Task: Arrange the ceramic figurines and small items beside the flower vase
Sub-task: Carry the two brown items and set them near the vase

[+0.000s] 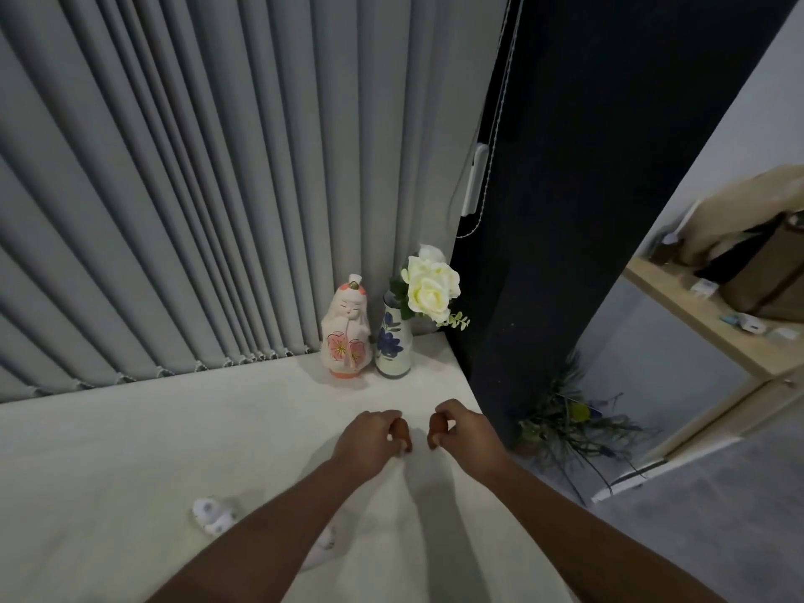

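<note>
A white and pink ceramic doll figurine stands at the back of the white tabletop. It touches the left side of a white flower vase painted with blue flowers and holding white roses. Nearer to me, my left hand pinches a small reddish-brown item, and my right hand pinches a similar one; both hover just over the table, a little apart. A small white piece with blue spots lies at the front left. Another white piece is partly hidden under my left forearm.
Grey vertical blinds hang along the table's back edge. A dark panel with a bead cord rises at the right corner. The table's right edge drops to a floor with a leafy plant and a wooden shelf.
</note>
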The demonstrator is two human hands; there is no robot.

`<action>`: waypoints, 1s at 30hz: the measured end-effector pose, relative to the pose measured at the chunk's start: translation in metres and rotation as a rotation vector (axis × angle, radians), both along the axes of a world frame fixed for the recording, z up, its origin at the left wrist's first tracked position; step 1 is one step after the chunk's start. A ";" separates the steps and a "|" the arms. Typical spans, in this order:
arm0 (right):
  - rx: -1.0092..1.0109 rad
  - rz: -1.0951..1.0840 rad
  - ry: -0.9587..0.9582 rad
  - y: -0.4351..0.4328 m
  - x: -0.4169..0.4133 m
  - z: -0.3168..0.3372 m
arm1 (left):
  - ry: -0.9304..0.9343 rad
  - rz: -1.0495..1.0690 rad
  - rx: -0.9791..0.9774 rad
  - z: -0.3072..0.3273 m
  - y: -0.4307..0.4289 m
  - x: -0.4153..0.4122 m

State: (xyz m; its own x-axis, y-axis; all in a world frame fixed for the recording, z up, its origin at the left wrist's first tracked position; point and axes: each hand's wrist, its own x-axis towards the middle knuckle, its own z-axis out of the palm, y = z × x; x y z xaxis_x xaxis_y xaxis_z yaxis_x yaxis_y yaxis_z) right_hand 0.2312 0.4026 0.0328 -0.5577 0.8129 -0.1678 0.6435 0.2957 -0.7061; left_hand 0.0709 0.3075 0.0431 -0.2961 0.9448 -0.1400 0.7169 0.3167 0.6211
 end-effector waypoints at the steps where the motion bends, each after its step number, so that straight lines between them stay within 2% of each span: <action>1: 0.000 0.008 0.003 0.005 -0.002 0.000 | 0.010 0.009 -0.008 0.000 0.005 -0.002; 15: -0.061 0.052 -0.024 0.056 -0.043 -0.014 | -0.008 0.064 -0.039 -0.010 0.060 -0.033; 20: -0.044 0.056 -0.027 0.061 -0.050 -0.026 | 0.030 0.029 -0.093 -0.019 0.071 -0.032; 30: -0.016 0.080 -0.033 0.065 -0.052 -0.032 | 0.015 0.013 -0.067 -0.025 0.075 -0.029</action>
State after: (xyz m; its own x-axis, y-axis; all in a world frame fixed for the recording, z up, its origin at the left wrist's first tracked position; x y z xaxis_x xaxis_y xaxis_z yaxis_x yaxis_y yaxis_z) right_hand 0.1795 0.4671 0.0004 -0.6145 0.7632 -0.1996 0.6413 0.3360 -0.6898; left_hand 0.0420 0.3828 0.0180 -0.3111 0.9295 -0.1980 0.7217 0.3666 0.5872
